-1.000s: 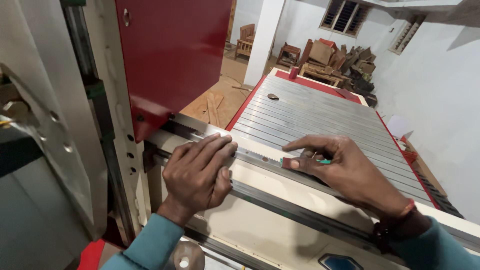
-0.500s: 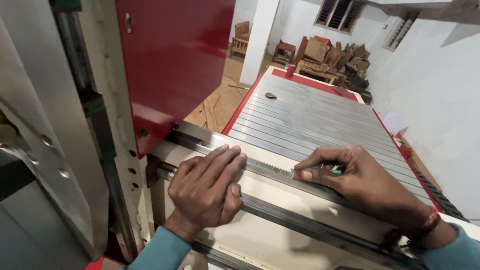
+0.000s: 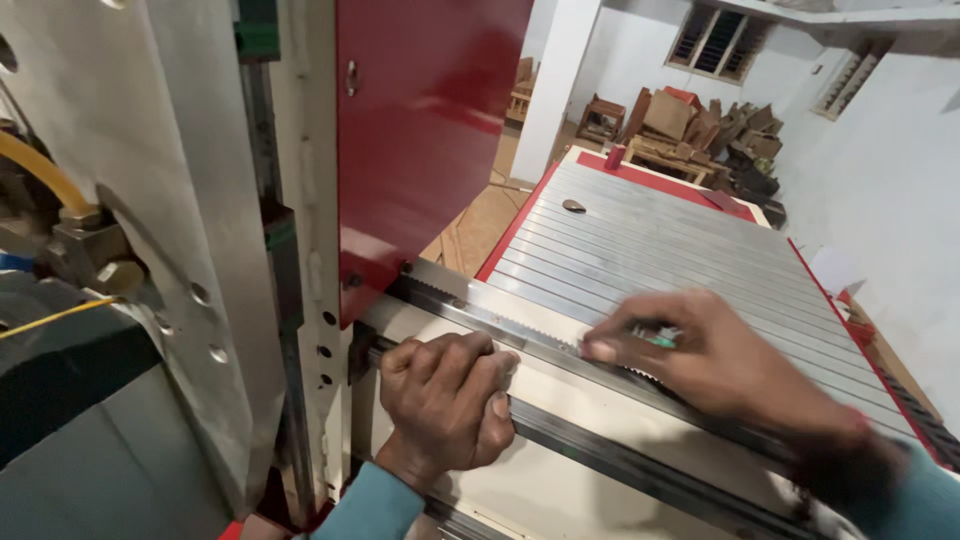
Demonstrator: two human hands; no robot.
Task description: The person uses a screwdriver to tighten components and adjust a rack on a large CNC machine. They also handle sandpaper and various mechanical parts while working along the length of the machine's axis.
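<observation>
**Two hands on the toothed rail of a flat-bed machine**

Left hand (image 3: 450,400) curled knuckles-up, fingers folded down on the cream-coloured beam (image 3: 560,400) just below the long grey toothed metal rail (image 3: 520,335); nothing seen gripped inside the fist. Right hand (image 3: 720,360) blurred, stretched along the same rail further right, fingertips pinched on a small green-tipped object (image 3: 660,340); too smeared to tell what kind of thing it is, most of it hidden under the fingers. Both wrists in teal sleeves, right forearm cut off at the frame edge.

Beyond the rail, a ribbed silver aluminium bed with red border (image 3: 660,240) running away toward the far wall, a small dark oval piece (image 3: 574,206) lying on it near the left edge. Above left, a glossy red metal panel (image 3: 420,130), top cut off. Further left, a grey steel plate with round holes (image 3: 170,250) and a yellow hose (image 3: 40,175), only partly in view. In the background, stacked wooden furniture pieces (image 3: 700,125) against a white wall, indistinct
</observation>
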